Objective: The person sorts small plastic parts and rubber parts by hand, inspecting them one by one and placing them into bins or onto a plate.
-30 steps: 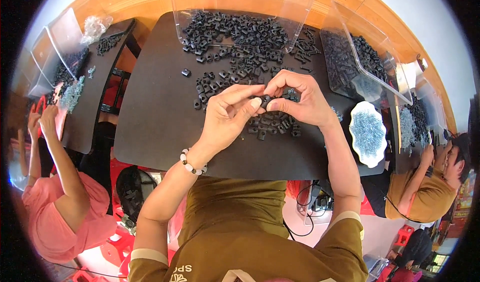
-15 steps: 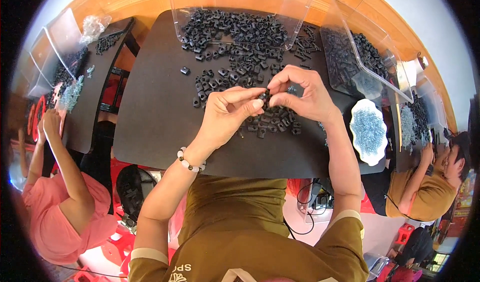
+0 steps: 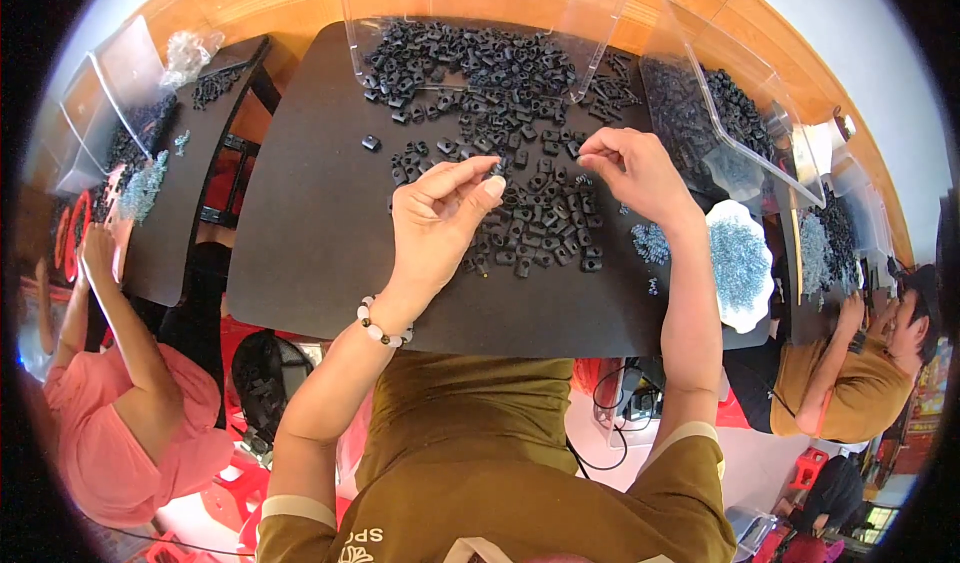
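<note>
Pinched between the thumb and fingertips of my left hand (image 3: 432, 221) is a small black plastic piece (image 3: 495, 170), mostly covered by the fingers. My right hand (image 3: 640, 175) is apart from it, to the right, over the edge of the black pieces. Its thumb and fingers are drawn together, and whatever may be between them is too small to make out. Below and between the hands lies a loose spread of black plastic pieces (image 3: 540, 225) with holes in them. Beside my right wrist is a little heap of small shiny bluish-silver parts (image 3: 650, 243).
A clear bin (image 3: 580, 93) lies at the back, black pieces spilling out. Another clear bin (image 3: 700, 73) of black parts stands back right. Right of my forearm, a white scalloped dish (image 3: 765, 298) holds bluish-silver parts. Co-workers sit left, in a pink top (image 3: 150, 413), and right (image 3: 850, 383).
My hands, which met over the pile, have parted. The right one moved right, away from the black piece; the left shifted slightly left, still pinching it.
</note>
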Demonstrator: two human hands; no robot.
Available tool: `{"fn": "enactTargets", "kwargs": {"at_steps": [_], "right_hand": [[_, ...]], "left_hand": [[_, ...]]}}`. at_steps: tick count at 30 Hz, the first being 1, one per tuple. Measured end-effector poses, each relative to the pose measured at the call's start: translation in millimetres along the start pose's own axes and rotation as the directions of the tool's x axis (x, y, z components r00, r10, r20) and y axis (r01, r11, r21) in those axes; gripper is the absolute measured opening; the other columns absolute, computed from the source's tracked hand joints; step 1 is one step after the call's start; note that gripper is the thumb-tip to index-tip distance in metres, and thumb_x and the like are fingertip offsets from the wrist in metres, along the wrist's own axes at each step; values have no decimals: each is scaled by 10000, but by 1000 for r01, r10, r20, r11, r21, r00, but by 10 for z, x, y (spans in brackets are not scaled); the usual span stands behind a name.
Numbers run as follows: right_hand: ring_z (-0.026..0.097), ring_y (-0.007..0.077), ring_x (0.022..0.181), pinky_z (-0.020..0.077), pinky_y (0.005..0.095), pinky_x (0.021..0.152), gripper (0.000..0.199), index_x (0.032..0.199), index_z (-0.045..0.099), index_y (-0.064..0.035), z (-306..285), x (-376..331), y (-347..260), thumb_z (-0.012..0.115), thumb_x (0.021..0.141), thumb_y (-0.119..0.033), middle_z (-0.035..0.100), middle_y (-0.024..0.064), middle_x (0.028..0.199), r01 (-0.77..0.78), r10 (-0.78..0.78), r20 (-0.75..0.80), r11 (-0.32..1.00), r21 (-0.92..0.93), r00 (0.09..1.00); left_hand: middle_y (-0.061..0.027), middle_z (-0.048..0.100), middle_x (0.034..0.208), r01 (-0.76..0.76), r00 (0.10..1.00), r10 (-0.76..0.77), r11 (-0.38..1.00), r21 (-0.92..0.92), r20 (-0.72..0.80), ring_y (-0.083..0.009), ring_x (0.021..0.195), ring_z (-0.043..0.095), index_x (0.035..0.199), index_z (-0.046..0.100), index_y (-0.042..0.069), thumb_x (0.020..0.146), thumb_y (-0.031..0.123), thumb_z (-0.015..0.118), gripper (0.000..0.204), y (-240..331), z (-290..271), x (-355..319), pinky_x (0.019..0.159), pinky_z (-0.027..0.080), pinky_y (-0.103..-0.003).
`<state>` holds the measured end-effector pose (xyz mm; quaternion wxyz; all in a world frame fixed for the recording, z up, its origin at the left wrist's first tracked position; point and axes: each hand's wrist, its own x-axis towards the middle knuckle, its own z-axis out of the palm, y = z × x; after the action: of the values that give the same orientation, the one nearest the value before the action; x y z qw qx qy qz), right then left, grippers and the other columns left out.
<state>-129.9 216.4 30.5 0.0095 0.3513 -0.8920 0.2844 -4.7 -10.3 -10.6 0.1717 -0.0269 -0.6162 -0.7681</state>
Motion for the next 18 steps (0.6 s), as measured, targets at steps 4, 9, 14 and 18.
{"fn": "enactTargets", "kwargs": {"at_steps": [4, 9, 14, 18], "right_hand": [[597, 204, 691, 473, 322, 636, 105, 926, 677, -17, 93, 8, -20, 683, 846, -86, 659, 112, 784, 86, -86, 2, 995, -54, 996], [618, 317, 883, 493, 394, 771, 119, 933, 669, -51, 162, 32, -51, 679, 838, -122, 679, 123, 862, 123, -125, -46, 991, -48, 991], [610, 279, 859, 492, 373, 754, 152, 964, 683, -46, 311, 48, -190, 707, 825, -103, 679, 103, 884, 225, -225, -95, 974, -8, 970], [613, 260, 876, 495, 365, 770, 181, 964, 696, -45, 355, 26, -419, 743, 803, -113, 672, 94, 880, 304, -304, -23, 952, 38, 953]], "left_hand": [[-25, 623, 928, 3, 1000, -3, 1000, -25, 5, -83, 802, 619, 1117, 686, -26, 881, 58, 710, 252, 14, 9, -5, 741, 531, -217], [-19, 631, 928, -91, 991, 94, 995, 31, -95, -79, 786, 617, 1130, 682, -24, 895, 82, 700, 259, 23, -15, 2, 720, 535, -216], [-11, 595, 880, -100, 966, 94, 995, -12, -240, -58, 736, 564, 1130, 682, -22, 890, 29, 690, 246, 79, -4, 19, 685, 499, -201], [-15, 593, 903, -128, 971, 131, 991, 26, -198, -55, 727, 554, 1131, 681, -26, 891, 21, 686, 244, 25, -25, 16, 677, 486, -194]]}}
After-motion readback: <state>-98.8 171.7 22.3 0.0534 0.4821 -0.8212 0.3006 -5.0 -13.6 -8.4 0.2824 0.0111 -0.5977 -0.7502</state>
